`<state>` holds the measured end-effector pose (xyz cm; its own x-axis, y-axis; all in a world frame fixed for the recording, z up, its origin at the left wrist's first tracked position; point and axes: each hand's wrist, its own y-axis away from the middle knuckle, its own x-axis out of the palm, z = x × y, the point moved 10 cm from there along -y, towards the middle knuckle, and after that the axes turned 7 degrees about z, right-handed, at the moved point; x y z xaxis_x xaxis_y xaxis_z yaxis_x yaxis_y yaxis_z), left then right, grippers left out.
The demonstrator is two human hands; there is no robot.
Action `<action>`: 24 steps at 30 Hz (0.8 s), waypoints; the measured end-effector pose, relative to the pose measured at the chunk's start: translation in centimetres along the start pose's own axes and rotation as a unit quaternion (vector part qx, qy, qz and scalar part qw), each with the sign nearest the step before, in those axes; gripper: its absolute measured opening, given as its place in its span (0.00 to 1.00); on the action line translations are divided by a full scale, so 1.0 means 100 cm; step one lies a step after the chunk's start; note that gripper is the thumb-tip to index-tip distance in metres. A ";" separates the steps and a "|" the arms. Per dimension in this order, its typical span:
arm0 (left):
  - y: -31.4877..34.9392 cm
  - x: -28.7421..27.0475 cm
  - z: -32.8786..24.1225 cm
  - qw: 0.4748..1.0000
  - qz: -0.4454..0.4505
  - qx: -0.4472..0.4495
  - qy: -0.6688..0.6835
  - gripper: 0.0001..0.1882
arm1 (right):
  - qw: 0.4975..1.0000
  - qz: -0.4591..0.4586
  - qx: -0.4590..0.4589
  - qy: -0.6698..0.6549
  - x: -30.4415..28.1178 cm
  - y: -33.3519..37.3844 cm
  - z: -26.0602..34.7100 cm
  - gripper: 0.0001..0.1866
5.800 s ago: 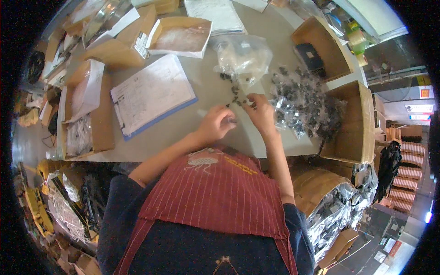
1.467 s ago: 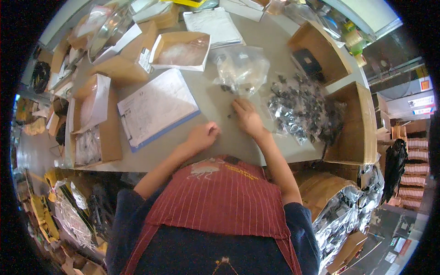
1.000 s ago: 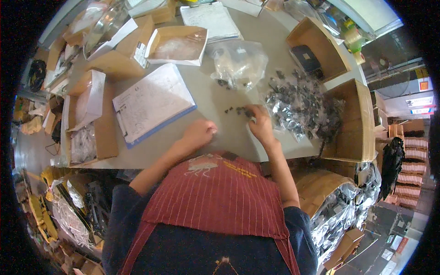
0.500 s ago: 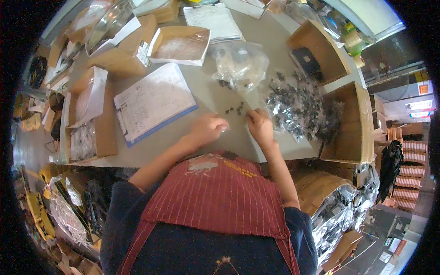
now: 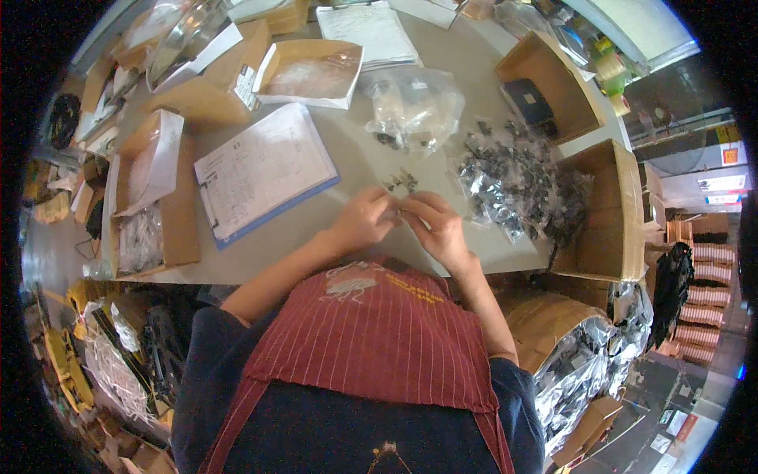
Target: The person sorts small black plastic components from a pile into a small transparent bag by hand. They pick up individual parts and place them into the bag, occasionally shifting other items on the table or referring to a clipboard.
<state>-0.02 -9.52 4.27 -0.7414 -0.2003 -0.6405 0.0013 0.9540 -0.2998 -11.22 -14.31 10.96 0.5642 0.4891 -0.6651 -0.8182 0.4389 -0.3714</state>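
My left hand (image 5: 367, 219) and my right hand (image 5: 436, 227) meet over the near part of the grey table, fingertips pinched together. Something small and dark shows at the joined fingertips; its kind is too small to tell. Just beyond the fingers lie several loose small dark pieces (image 5: 401, 182). Farther off rests a large clear plastic bag (image 5: 414, 107), with a few dark pieces at its near edge. To the right of my right hand spreads a heap of small clear bags with black parts (image 5: 513, 182).
On the left lies a blue clipboard with a paper sheet (image 5: 268, 170), beside an open carton (image 5: 180, 213). A shallow white box (image 5: 312, 75) and more papers (image 5: 367, 33) stand at the back. Two open cartons, one near (image 5: 604, 213) and one far (image 5: 557, 79), edge the right side.
My right hand has moved left from beside the loose dark pieces, and my left hand has shifted slightly to meet it. Their fingertips are now together.
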 end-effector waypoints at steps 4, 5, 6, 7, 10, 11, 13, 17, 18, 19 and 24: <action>0.004 0.002 0.007 1.000 0.002 -0.004 0.012 0.15 | 0.990 -0.035 0.139 -0.006 0.001 0.005 -0.055 0.13; 0.005 0.007 0.014 0.998 0.024 -0.037 0.037 0.15 | 0.983 -0.035 0.183 0.007 0.003 0.006 -0.070 0.13; 0.006 0.011 0.020 0.995 0.046 -0.068 0.063 0.15 | 0.973 -0.036 0.227 0.020 0.005 0.009 -0.085 0.13; 0.007 0.014 0.022 0.995 0.046 -0.067 0.063 0.15 | 0.973 -0.037 0.226 0.021 0.010 0.009 -0.094 0.13; 0.009 0.020 0.025 0.996 0.039 -0.053 0.057 0.16 | 0.977 -0.003 0.191 0.095 0.031 0.001 -0.099 0.13; 0.010 0.022 0.027 0.994 0.039 -0.068 0.069 0.16 | 0.975 0.010 0.187 0.120 0.038 -0.002 -0.099 0.12; 0.012 0.024 0.031 0.992 0.038 -0.085 0.082 0.16 | 0.973 0.023 0.182 0.143 0.046 -0.004 -0.102 0.11; 0.017 0.035 0.037 0.995 0.061 -0.081 0.005 0.18 | 0.967 0.023 0.210 0.140 0.045 0.005 -0.116 0.09; 0.019 0.040 0.040 0.993 0.083 -0.088 -0.012 0.18 | 0.964 0.037 0.223 0.140 0.044 0.010 -0.119 0.08; 0.020 0.041 0.041 0.992 0.083 -0.089 -0.011 0.18 | 0.964 0.039 0.224 0.140 0.040 0.014 -0.121 0.08; 0.022 0.051 0.057 0.978 0.109 -0.141 0.111 0.19 | 0.974 0.031 0.210 -0.073 0.019 0.017 -0.078 0.09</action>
<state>0.00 -9.77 -3.70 -0.8720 0.0388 -0.4880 0.0139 0.9984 0.0544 -12.34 -18.49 4.01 0.5498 0.6137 -0.5666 -0.7513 0.6598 -0.0143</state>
